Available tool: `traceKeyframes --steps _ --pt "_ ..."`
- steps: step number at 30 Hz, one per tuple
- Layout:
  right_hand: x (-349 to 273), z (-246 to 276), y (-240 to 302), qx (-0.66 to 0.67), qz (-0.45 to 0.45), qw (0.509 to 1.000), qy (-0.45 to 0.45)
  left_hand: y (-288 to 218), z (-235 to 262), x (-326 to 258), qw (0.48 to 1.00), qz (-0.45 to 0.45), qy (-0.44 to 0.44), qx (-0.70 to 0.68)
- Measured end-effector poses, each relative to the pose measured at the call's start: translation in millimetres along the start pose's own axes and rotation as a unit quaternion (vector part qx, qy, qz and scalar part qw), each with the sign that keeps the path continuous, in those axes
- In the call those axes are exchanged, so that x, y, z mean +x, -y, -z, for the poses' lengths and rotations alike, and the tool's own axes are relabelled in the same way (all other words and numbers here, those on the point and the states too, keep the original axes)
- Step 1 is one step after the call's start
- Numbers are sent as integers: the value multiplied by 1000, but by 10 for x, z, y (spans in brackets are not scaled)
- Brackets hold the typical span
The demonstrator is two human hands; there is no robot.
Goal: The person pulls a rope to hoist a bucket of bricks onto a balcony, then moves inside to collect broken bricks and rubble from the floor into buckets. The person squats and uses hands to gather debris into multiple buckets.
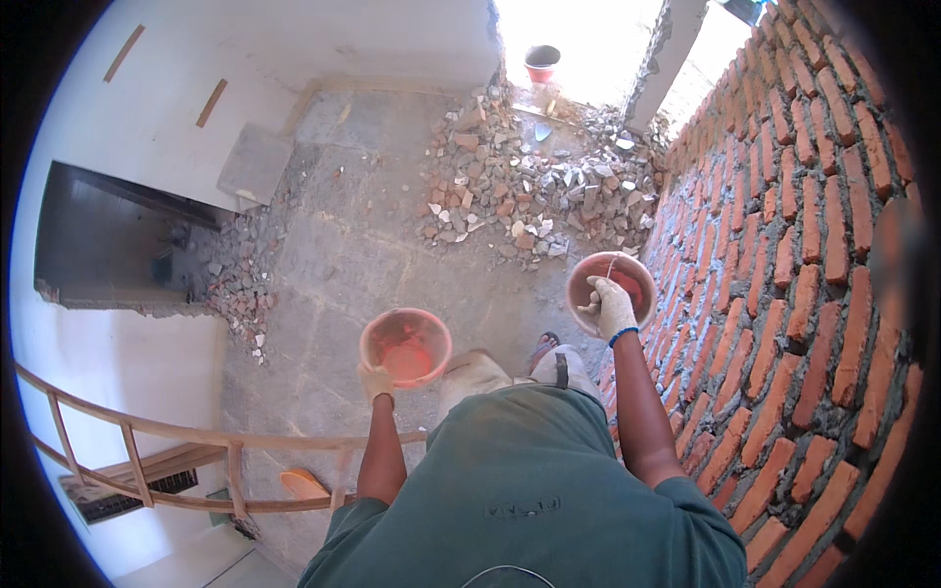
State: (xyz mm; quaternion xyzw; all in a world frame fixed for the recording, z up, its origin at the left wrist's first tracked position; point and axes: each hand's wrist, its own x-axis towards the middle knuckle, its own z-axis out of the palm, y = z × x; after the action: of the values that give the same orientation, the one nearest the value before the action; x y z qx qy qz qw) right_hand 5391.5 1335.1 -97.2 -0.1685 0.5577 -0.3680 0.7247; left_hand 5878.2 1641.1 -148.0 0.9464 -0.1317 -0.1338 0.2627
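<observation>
in front of me, the left bucket (429,338) is round and pale pink, smeared red inside, just beside the person's trouser leg (475,375). the left hand (376,382), pale-gloved, is clamped on its near rim, arm reaching forward. the right bucket (582,277), similarly stained, sits near the brick wall (774,323); the right hand (612,306) curls tight around its thin handle (611,267), forearm slanting inward. farther off, broken rubble (529,186) covers the floor (333,235), and a reddish bucket (541,72) stands in the bright doorway.

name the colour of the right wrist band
The wrist band is blue, seen best in the head view.
</observation>
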Motion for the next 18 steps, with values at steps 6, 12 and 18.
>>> traceKeyframes --steps 6,12,18 --pt "466 531 -111 26 -43 983 -178 -106 63 155 959 249 62 -121" --pt "913 1204 -538 11 -67 970 -234 133 -239 1311 979 87 89 162" --pt "577 1815 -673 -266 -91 942 -182 -1727 -1193 2097 952 -155 157 212"
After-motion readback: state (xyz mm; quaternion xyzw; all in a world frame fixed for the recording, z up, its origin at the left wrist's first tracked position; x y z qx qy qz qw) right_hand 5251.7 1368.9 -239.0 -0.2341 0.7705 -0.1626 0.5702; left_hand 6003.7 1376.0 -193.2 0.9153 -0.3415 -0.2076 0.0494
